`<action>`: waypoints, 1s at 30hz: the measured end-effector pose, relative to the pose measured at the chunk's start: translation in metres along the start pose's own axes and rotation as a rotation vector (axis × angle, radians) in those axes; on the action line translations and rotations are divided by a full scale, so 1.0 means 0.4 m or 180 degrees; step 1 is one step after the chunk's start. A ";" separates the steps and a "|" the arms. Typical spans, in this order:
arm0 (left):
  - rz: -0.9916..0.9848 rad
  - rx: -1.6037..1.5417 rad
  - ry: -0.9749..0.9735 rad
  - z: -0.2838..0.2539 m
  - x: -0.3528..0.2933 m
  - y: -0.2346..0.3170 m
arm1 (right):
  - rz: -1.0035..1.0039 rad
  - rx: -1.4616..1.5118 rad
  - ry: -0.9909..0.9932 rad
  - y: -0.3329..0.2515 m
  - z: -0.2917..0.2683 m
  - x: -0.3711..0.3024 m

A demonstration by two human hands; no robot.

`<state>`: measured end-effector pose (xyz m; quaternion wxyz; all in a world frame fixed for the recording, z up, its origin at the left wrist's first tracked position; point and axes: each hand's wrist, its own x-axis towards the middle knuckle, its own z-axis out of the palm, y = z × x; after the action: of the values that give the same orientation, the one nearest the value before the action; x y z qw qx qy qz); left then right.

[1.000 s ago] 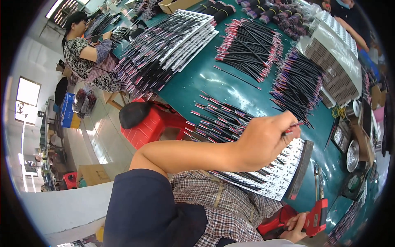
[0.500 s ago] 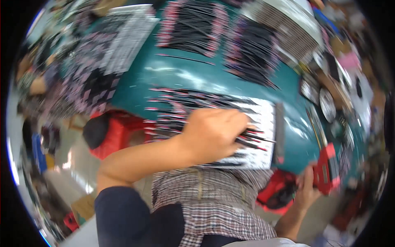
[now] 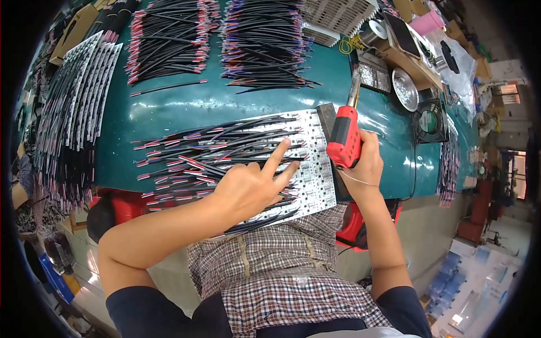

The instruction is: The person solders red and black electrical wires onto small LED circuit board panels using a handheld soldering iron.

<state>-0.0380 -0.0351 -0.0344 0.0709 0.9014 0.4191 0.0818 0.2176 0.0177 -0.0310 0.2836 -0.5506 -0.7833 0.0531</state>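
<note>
Circuit panel point(image 3: 318, 183), white with rows of small dark parts, lies on the table in front of me, its left side covered by wires point(image 3: 197, 147). My left grip point(image 3: 245, 188) rests over those wires: two fingers reach out, parted, toward the wire ends, and I see nothing pinched between them, though what the curled fingers may press underneath I cannot tell. My right grip point(image 3: 367, 163) is wrapped around a red-and-black soldering gun point(image 3: 344, 132), whose metal nozzle points up and away, clear of the panel. To work well here, I judge that light, flat fingers suit best: part one wire from its neighbours, keep its end square to its pad, and press only enough to stop it rolling. The nozzle looks best brought in from the bare right side, with my fingertips kept well back from it. Just beside that side, the dark bar point(image 3: 327, 118) lies along the panel's edge and should help keep it from sliding. Farther out, a single wire point(image 3: 169, 88) lies before two heaps of black wires, with a round metal dish point(image 3: 404, 90) and a fan point(image 3: 431, 124) to the right.
</note>
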 end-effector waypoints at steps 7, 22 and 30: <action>0.0019 0.0077 -0.0029 -0.005 -0.001 -0.013 | -0.0140 0.0058 0.0122 -0.001 0.024 0.002; 0.0031 0.0099 -0.0216 -0.044 -0.092 -0.074 | -0.0369 0.0316 0.0166 -0.056 0.060 0.040; -0.0111 -0.0164 -0.0328 -0.062 -0.087 -0.078 | -0.0218 0.0411 -0.0026 -0.046 0.040 0.041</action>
<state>-0.0884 -0.0403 -0.0195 0.1170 0.8949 0.4283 0.0449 0.1905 0.0291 -0.0309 0.3170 -0.5038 -0.7978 0.0960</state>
